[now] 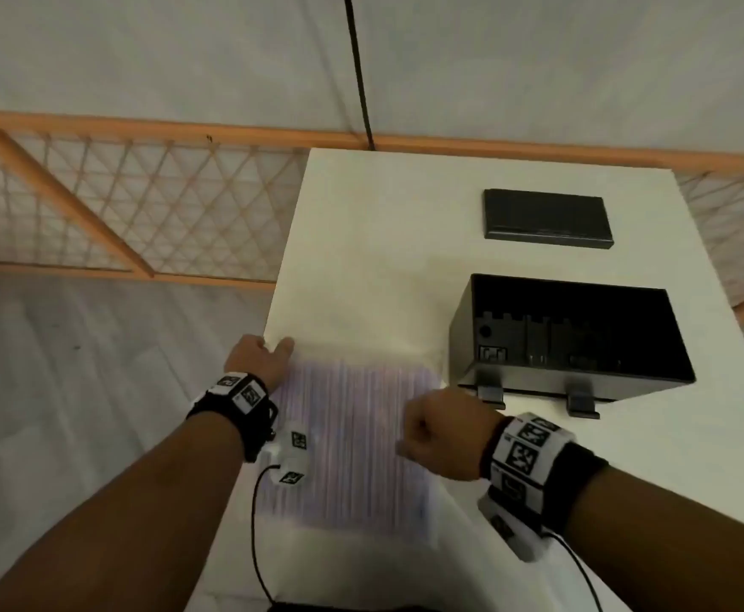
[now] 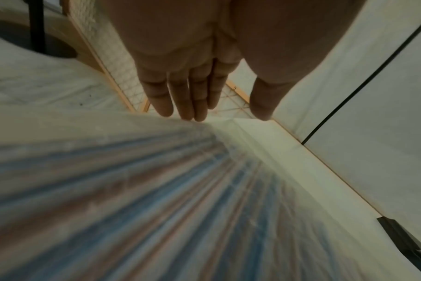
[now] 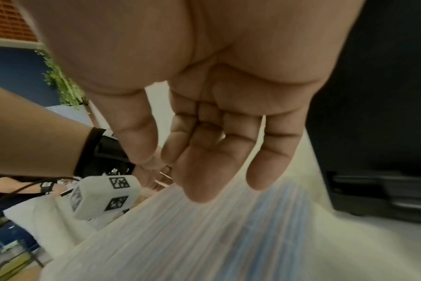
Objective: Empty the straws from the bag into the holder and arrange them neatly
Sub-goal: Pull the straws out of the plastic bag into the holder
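A clear plastic bag of striped straws (image 1: 352, 435) lies flat on the near left part of the white table (image 1: 361, 258). My left hand (image 1: 273, 346) is at the bag's far left corner. In the left wrist view its fingers (image 2: 192, 106) are straight, their tips at the bag (image 2: 156, 209) edge, thumb apart. My right hand (image 1: 410, 443) hovers over the bag's right side. Its fingers (image 3: 204, 180) hang loosely curled just above the bag (image 3: 204, 237), nothing in the palm. The black open-topped holder (image 1: 461, 346) stands right of the bag, with no straws visible inside.
A flat black lid (image 1: 547, 225) lies beyond the holder. The table's left edge runs right beside my left hand, with grey floor below. A wooden lattice fence (image 1: 118, 205) crosses the back, and a black cable (image 1: 359, 72) hangs down to the table's far edge.
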Available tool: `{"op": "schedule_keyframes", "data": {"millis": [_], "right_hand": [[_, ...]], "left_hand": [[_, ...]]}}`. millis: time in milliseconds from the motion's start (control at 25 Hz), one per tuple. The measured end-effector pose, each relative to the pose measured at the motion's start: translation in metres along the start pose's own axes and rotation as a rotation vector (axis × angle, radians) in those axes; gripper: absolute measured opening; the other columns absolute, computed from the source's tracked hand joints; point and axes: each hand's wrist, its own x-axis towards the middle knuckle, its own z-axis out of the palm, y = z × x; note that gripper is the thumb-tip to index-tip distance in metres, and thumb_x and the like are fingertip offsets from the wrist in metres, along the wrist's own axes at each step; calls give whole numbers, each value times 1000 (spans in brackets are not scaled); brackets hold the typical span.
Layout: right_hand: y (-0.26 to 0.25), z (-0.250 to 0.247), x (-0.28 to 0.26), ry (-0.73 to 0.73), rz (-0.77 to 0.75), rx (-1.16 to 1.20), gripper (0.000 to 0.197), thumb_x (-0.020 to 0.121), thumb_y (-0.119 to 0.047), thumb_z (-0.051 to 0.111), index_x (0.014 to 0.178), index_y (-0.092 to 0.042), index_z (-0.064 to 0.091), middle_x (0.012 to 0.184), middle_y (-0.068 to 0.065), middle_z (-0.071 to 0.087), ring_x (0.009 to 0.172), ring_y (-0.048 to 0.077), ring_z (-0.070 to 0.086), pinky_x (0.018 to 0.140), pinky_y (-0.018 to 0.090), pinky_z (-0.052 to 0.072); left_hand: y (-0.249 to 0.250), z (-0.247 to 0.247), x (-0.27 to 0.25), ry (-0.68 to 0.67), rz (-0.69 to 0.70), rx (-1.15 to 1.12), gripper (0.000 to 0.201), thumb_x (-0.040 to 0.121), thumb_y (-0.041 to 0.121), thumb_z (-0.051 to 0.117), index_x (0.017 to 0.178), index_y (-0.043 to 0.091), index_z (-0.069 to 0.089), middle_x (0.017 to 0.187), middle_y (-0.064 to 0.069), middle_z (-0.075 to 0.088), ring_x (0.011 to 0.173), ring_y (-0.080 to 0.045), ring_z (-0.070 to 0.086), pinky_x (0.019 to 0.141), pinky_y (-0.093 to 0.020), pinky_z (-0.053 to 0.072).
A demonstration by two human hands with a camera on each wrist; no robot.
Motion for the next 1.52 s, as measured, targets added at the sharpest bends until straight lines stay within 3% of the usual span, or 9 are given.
{"op": "schedule_keyframes", "data": {"millis": [160, 240, 480, 680, 880, 1040, 1160, 1320, 1520], "right_hand": [[-21, -4, 59, 163, 32, 119, 20, 87, -37, 68, 89, -18, 62, 88, -2, 68, 82, 17, 59, 71, 26, 44], [-32, -5, 83, 226, 67, 168, 24, 87, -37, 68, 98, -17, 61, 91, -3, 66, 83, 16, 57, 73, 25, 40], [-55, -5, 143, 231, 98, 137, 48, 96, -46, 50, 136, -19, 48, 136, 5, 56, 123, 25, 52, 105, 40, 40], [-72, -32, 156, 80, -28, 335, 38, 101, -32, 48, 67, -17, 56, 66, -3, 55, 59, 7, 48, 62, 24, 39], [-43, -43, 142, 58, 107, 333, 27, 95, -25, 55, 77, -8, 67, 72, -1, 61, 68, 13, 53, 71, 30, 42], [-57, -49, 135, 156, 44, 300, 23, 92, -18, 52, 72, -13, 63, 71, -1, 62, 72, 16, 55, 72, 32, 44], [-64, -59, 127, 205, 20, 292, 31, 96, -26, 51, 67, -19, 56, 68, -5, 56, 68, 13, 52, 68, 30, 41], [-50, -92, 104, 172, 78, 141, 21, 94, -28, 50, 78, -23, 62, 81, -10, 61, 86, 16, 57, 79, 31, 45], [-32, -137, 71, 142, 179, -86, 19, 93, -20, 49, 90, -15, 66, 87, -3, 62, 88, 23, 59, 64, 27, 40]], "left_hand": [[1, 0, 19, -41, 81, 34, 51, 94, 52, 61, 86, 2, 71, 95, -21, 71, 97, -39, 67, 88, -41, 51], [3, 1, 17, -55, 73, -4, 45, 96, 45, 62, 63, 14, 58, 79, -13, 66, 87, -36, 65, 83, -38, 52], [9, -11, 0, -106, 277, -246, 43, 103, 26, 53, 61, 17, 51, 63, 2, 51, 62, -18, 48, 65, -29, 37], [10, -32, -10, -184, 386, -475, 40, 101, 31, 48, 74, 3, 58, 74, -8, 55, 71, -19, 49, 70, -34, 41], [18, -36, -12, -49, 259, -582, 35, 101, 27, 51, 68, 16, 47, 68, -2, 49, 66, -18, 44, 66, -34, 38], [35, -24, -29, -253, 362, -443, 35, 78, 60, 63, 75, 25, 60, 87, -4, 68, 77, -21, 63, 79, -36, 52], [47, -30, -36, -186, 424, -479, 36, 88, 39, 66, 68, 9, 70, 74, -16, 71, 77, -40, 65, 82, -49, 57], [61, -46, -34, -3, 507, -310, 43, 100, 16, 54, 59, 10, 47, 59, -3, 46, 65, -26, 45, 65, -41, 38], [67, -60, -21, 116, 503, -404, 41, 101, 18, 49, 61, 10, 46, 59, 0, 44, 55, -8, 44, 53, -16, 33]]}}
